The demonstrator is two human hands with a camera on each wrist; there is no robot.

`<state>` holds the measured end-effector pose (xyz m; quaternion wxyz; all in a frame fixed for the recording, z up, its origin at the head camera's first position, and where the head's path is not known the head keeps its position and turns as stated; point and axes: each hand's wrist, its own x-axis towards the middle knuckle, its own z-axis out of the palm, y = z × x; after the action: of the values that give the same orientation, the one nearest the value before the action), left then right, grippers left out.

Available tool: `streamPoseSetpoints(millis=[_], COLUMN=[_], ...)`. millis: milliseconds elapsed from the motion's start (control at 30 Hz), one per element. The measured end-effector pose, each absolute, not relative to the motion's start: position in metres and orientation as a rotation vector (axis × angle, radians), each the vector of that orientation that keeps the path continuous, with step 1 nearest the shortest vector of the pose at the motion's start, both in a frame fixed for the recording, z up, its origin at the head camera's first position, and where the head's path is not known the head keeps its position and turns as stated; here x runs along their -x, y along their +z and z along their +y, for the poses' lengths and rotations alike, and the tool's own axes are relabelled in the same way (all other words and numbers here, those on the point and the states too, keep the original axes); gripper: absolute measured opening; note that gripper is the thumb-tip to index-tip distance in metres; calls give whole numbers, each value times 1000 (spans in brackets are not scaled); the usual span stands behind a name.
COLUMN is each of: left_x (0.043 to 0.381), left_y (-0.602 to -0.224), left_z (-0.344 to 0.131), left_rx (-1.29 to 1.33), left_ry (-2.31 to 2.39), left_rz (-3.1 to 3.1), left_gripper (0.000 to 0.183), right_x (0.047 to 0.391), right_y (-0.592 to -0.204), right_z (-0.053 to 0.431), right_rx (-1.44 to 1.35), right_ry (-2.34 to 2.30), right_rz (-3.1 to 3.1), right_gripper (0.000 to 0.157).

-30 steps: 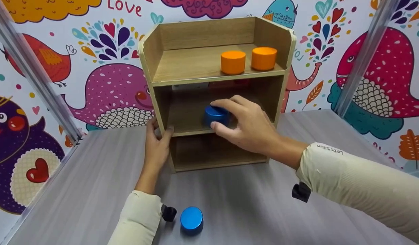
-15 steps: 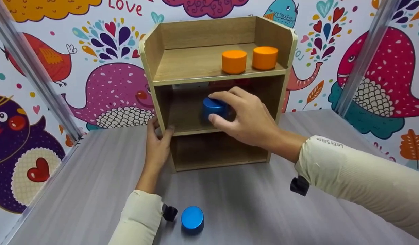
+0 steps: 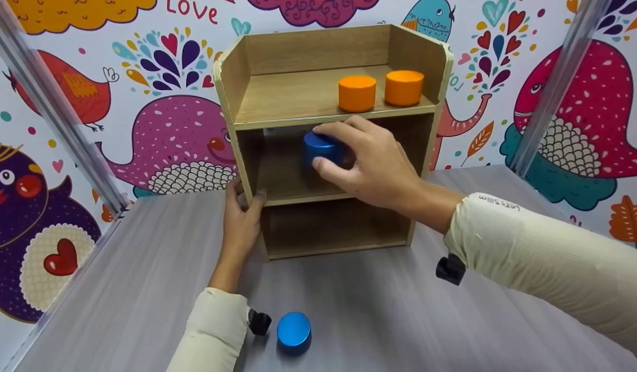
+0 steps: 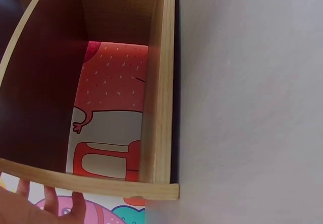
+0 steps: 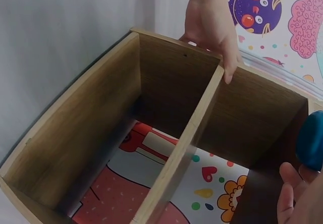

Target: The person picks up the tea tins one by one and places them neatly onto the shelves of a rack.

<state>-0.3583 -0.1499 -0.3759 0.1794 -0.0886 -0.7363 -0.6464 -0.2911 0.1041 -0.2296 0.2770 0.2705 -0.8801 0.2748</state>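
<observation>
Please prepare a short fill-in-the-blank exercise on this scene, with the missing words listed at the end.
1. The held cylinder, in the grip of the right hand, is coloured ____.
2. Both orange cylinders stand on the ____ level of the shelf unit.
3. In the head view, the left hand grips the unit's ____ side, not its right.
4. Exactly ____ lone cylinder stands on the table.

Missing words: blue; top; left; one.

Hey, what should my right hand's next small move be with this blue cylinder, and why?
Probably lift the blue cylinder a little higher, past the front edge of the top board: the right hand already has it pinched, it has been rising and appears just below that edge, and bare board shows left of the two orange cylinders.
</observation>
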Motion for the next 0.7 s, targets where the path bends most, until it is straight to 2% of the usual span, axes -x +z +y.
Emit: streamPoseSetpoints(millis=[700], left_x=[360], left_y=[-377], left_z=[-150], left_rx=[253], left_ry=[-1868], left_rz=[-2062], left_gripper=[60], right_x=[301], right_y=[-208], right_z=[94], right_rx=[-698], right_ry=[705], right_rz=[-2316], right_gripper=[47])
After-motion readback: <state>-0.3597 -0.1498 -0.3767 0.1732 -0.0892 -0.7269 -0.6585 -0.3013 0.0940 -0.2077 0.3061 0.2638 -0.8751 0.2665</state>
